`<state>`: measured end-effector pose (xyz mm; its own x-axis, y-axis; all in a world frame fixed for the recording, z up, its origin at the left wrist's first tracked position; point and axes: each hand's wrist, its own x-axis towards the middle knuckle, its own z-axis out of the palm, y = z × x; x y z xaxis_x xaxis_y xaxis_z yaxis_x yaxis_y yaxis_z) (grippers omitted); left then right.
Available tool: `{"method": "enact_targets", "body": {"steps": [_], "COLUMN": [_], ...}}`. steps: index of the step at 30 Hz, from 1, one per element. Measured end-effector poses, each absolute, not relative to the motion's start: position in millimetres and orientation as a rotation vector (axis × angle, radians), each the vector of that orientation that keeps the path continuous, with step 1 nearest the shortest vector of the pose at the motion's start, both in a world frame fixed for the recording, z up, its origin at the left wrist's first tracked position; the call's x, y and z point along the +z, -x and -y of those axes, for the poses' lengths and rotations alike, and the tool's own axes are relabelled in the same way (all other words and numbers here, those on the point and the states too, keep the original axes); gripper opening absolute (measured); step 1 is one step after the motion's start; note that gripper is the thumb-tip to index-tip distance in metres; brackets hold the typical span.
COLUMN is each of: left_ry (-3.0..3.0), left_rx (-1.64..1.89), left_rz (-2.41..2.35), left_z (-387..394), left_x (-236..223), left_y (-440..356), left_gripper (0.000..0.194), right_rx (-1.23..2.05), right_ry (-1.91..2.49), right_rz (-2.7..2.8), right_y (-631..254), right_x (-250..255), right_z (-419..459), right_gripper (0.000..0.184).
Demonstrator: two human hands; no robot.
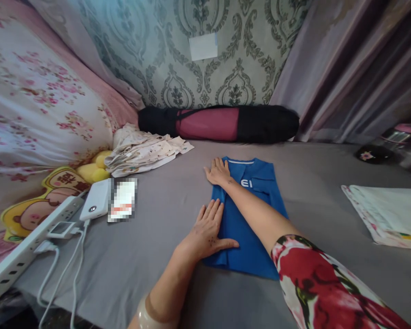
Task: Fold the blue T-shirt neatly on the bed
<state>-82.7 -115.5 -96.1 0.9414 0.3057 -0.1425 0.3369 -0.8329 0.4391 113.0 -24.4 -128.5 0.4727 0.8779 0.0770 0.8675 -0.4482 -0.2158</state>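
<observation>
A blue shirt point(248, 242) with white lettering lies folded into a long panel on the grey sheet, its collar pointing away from me. My left hand point(205, 233) rests flat on the shirt's left edge, fingers stretched out and thumb spread over the cloth. Farther up, my right hand point(219, 172) presses flat near the collar at the upper left corner, fingers extended. My right forearm crosses over the shirt and hides part of the lettering. Neither hand grips anything.
A black and maroon rolled bag point(208, 124) lies along the wall. Left are crumpled patterned cloth point(140, 148), a power bank point(96, 198), a white power strip point(30, 246) with cables, and a yellow pig cushion point(30, 210). Folded light cloth point(390, 212) and a dark jar point(376, 151) are right.
</observation>
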Motion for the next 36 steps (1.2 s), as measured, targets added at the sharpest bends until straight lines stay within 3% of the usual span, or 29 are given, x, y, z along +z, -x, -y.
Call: {"method": "enact_targets", "body": {"steps": [7,12,14,20,29,36], "left_ry": [-2.617,-2.409,-2.281,-2.137,-2.165,-2.359], "left_rx": [0.006,0.34,0.517,0.726,0.726,0.561], "left_rz": [-0.432,-0.582,-0.761,-1.063,-0.95,-0.551], "left_z": [108.9,93.6,86.7,77.7,79.5,93.5], "left_x": [-104.1,-98.3,-96.3,-98.3,-100.2,-103.7], "left_y": [83.6,84.4,84.6,86.2,88.2,82.7], "left_gripper": [0.111,0.045,0.034,0.03,0.031,0.027], "right_rx": [0.103,0.413,0.34,0.233,0.214,0.39], "right_ry": [2.449,2.362,2.344,2.389,2.421,2.334], "right_rz": [1.483,1.487,1.522,1.694,1.686,1.664], "right_y": [-118.2,-138.9,-141.2,-114.8,-103.8,-117.6], "right_x": [-127.0,-106.0,-99.3,-107.9,-124.7,-111.8], "right_z": [18.5,27.9,42.2,91.7,97.2,99.4], "right_gripper": [0.065,0.063,0.062,0.066,0.066,0.062]}}
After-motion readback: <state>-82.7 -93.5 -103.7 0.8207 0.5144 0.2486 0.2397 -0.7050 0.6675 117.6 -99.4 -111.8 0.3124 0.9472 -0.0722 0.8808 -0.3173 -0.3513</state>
